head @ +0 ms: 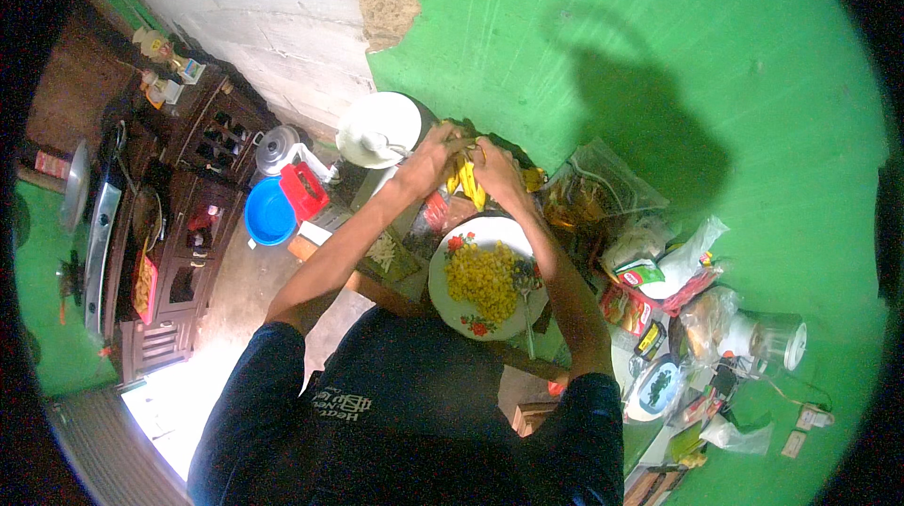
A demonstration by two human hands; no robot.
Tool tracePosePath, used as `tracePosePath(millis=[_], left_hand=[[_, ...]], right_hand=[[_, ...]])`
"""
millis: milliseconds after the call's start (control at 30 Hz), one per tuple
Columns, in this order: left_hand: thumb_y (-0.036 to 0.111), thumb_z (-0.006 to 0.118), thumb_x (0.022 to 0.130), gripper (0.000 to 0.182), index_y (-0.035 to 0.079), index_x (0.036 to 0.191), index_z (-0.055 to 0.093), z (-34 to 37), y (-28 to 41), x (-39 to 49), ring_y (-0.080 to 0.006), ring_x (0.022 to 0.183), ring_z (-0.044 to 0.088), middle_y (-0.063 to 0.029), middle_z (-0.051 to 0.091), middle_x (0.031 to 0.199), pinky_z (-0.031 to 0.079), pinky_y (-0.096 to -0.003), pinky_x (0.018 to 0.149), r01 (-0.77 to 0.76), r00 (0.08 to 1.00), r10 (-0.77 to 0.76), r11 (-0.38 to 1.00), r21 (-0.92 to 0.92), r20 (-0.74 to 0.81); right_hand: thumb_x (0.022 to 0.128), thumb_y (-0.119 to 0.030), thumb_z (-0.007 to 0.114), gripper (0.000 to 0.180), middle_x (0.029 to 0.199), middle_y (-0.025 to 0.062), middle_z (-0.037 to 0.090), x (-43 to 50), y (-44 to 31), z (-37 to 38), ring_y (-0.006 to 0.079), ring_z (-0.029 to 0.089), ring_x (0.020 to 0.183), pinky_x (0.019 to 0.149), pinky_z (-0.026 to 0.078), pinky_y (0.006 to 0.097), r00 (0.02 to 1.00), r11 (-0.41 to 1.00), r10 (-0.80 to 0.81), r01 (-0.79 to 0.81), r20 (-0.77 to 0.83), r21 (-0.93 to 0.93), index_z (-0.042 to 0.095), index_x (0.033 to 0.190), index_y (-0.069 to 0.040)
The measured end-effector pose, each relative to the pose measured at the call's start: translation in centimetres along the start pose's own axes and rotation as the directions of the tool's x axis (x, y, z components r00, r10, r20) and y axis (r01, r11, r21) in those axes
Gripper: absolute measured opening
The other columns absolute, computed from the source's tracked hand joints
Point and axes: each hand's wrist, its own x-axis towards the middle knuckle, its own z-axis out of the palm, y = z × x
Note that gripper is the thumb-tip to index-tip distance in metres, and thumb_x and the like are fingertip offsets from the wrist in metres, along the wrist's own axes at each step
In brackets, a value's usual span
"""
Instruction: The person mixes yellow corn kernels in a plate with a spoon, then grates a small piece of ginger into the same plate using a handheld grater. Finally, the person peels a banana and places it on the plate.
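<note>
Both of my hands are at a bunch of yellow bananas [467, 183] close to the green wall. My left hand [439, 153] grips the upper end of the bunch, its fingers partly hiding the stem. From the other side, my right hand [498, 170] holds the same bunch with thumb and fingers near the top. Below the bananas and nearer my body is a white plate [452, 315] with red flowers at its rim. Yellow corn kernels [484, 280] cover its middle, and a metal spoon [529, 329] rests on its right side.
A white plate or bowl [371, 114] with a ladle stands at the back left. Chopped pale pieces [382, 252] lie by my left forearm. A blue basin [270, 211] and red container [304, 192] are farther left. Plastic bags [600, 185], packets and a blender [777, 342] crowd the right.
</note>
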Motion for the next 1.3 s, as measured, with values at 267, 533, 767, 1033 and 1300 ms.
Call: tracePosePath(millis=[267, 533, 767, 1033, 1300], left_hand=[[-0.004, 0.061, 0.076, 0.043, 0.004, 0.118, 0.059, 0.0, 0.1, 0.4, -0.0357, 0.109, 0.048, -0.0168, 0.050, 0.114, 0.043, -0.0414, 0.096, -0.005, 0.998, 0.004, 1.000, 0.023, 0.060], [-0.006, 0.059, 0.076, 0.039, 0.002, 0.114, 0.060, 0.2, 0.2, 0.7, -0.0370, 0.109, 0.048, -0.0175, 0.050, 0.113, 0.043, -0.0418, 0.095, -0.034, 0.999, 0.035, 0.999, -0.016, 0.041], [-0.006, 0.059, 0.075, 0.039, 0.000, 0.114, 0.060, 0.7, 0.3, 0.9, -0.0359, 0.108, 0.048, -0.0174, 0.051, 0.113, 0.043, -0.0409, 0.095, -0.017, 0.999, 0.018, 0.999, -0.041, 0.037], [-0.003, 0.062, 0.073, 0.039, -0.001, 0.112, 0.061, 0.7, 0.7, 1.0, -0.0366, 0.111, 0.047, -0.0186, 0.051, 0.114, 0.041, -0.0420, 0.098, -0.004, 1.000, 0.004, 1.000, 0.006, 0.018], [-0.002, 0.061, 0.074, 0.035, -0.001, 0.109, 0.063, 1.3, 0.8, 1.5, -0.0389, 0.109, 0.047, -0.0198, 0.053, 0.112, 0.040, -0.0430, 0.098, -0.019, 1.000, 0.020, 0.999, 0.040, -0.024]], right_hand=[[0.092, -0.015, 0.048, 0.030, 0.090, 0.0132, 0.064, 1.7, 2.1, -2.2, 0.0211, 0.063, 0.077, 0.072, 0.049, 0.0346, 0.957, 0.974, -0.140, 0.088, 0.253, 0.208, 0.055, 0.117, 0.001], [0.088, -0.017, 0.048, 0.033, 0.110, 0.0238, 0.059, 0.0, 0.4, -2.1, 0.0423, 0.059, 0.098, 0.084, 0.048, 0.0470, 0.985, 0.979, -0.168, 0.170, 0.027, -0.111, 0.059, 0.117, -0.005], [0.087, -0.020, 0.051, 0.033, 0.109, 0.0229, 0.058, -0.8, 0.6, -0.7, 0.0406, 0.060, 0.096, 0.081, 0.049, 0.0503, 0.973, 0.961, -0.166, 0.124, -0.159, -0.248, 0.060, 0.116, -0.008], [0.088, -0.019, 0.051, 0.032, 0.110, 0.0224, 0.057, -1.4, -1.5, -0.4, 0.0435, 0.061, 0.092, 0.080, 0.049, 0.0512, 0.979, 0.951, -0.095, 0.035, -0.182, -0.308, 0.057, 0.117, -0.007], [0.089, -0.017, 0.047, 0.031, 0.104, 0.0317, 0.058, -0.5, -1.9, -0.6, 0.0474, 0.060, 0.093, 0.081, 0.048, 0.0535, 0.989, 0.953, 0.138, -0.145, -0.047, -0.264, 0.051, 0.113, 0.004]])
